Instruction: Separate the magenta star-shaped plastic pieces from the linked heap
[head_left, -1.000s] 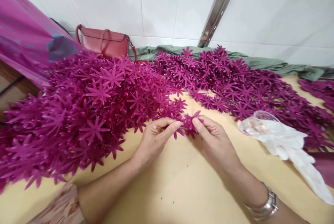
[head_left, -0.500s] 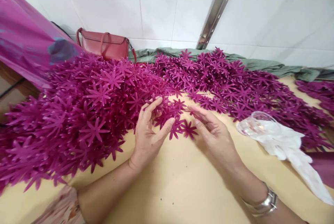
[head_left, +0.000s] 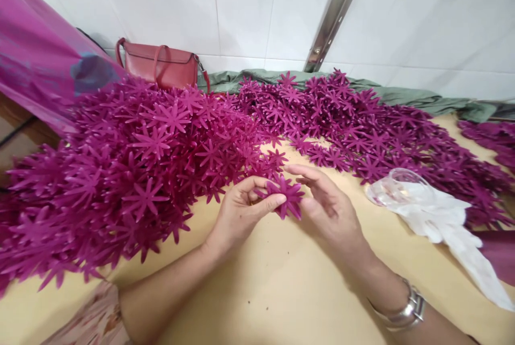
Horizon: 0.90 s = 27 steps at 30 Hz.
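Observation:
Between the thumb and fingers of my left hand point(head_left: 245, 205) is a magenta artificial flower point(head_left: 287, 197) with several narrow petals; it looks like more than one layer. My right hand point(head_left: 332, 208) is beside it, fingers curved and thumb apart, with the thumb tip close to the petal ends. I cannot tell whether that thumb touches them. Just behind my hands lies the edge of a large heap of like flowers point(head_left: 153, 144) spreading to the left. A darker heap of flowers point(head_left: 362, 136) stretches along the back to the right.
A clear plastic cup point(head_left: 402, 186) lies on its side with a white glove point(head_left: 438, 213) on the pale yellow table point(head_left: 249, 286). A red handbag point(head_left: 161, 63) stands against the tiled wall by crumpled green cloth point(head_left: 422, 101). Magenta sheeting point(head_left: 40, 39) hangs at left.
My left hand has moved right and down and closed its thumb and fingers on the flower. The loose flowers between my hands are now held up in it. My right hand stays nearly in place.

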Tool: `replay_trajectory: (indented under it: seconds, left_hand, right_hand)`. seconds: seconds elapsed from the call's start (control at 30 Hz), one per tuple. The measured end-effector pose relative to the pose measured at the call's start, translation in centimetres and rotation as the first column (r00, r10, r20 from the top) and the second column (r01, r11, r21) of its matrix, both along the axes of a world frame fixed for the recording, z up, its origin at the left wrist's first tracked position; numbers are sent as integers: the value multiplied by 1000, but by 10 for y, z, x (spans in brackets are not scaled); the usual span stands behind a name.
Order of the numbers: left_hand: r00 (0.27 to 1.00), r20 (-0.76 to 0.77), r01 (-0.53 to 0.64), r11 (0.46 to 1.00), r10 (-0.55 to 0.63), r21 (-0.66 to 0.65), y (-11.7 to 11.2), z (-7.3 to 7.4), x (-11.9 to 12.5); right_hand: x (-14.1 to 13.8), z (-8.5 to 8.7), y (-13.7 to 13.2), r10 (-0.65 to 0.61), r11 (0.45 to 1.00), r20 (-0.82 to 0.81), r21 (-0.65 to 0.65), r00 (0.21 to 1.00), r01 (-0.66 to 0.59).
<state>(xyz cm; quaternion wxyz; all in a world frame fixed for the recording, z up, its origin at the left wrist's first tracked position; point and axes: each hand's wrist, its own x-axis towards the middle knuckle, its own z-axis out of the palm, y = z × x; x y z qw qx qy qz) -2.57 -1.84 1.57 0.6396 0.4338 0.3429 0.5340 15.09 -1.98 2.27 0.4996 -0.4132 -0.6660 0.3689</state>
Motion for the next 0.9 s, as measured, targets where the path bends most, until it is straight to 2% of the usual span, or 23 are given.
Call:
replay_trajectory:
  seconds: [0.1,0.17,0.27,0.43,0.63,0.7,0.8,0.9]
  left_hand:
    - [1000,-27,5,1000,-5,15,2,0,-3]
    - [999,-37,9,1000,-8,21,3,-1,-3]
    - [999,-41,21,1000,-20,13,3,-2,-1]
    - [997,-71,-20,1000,20,6,4,-3,-4]
    - [989,-99,-97,991,106,93,2,1,-6]
    - [992,-97,-69,993,78,95,0,0,-4]
    - [995,-96,33,997,-26,72,-1,-4,0]
    - [987,-159,9,997,3,77,0,-8,-2]
  right_hand:
    - [-4,-2,2,57,986,-83,-152,995,-69]
    - [-5,-3,4,60,981,-118,-176,991,-81]
    - [-5,-4,7,-4,981,-203,-191,979,-36]
    - [-5,-3,12,-169,933,-366,-358,915,28]
    - [-6,-1,13,-180,930,-411,-367,894,18]
    - [-6,-2,10,-161,922,-399,-388,903,-8]
    - [-5,-3,8,-136,927,-337,-376,932,0]
    - [-1,-6,12,-188,951,-318,-294,929,92]
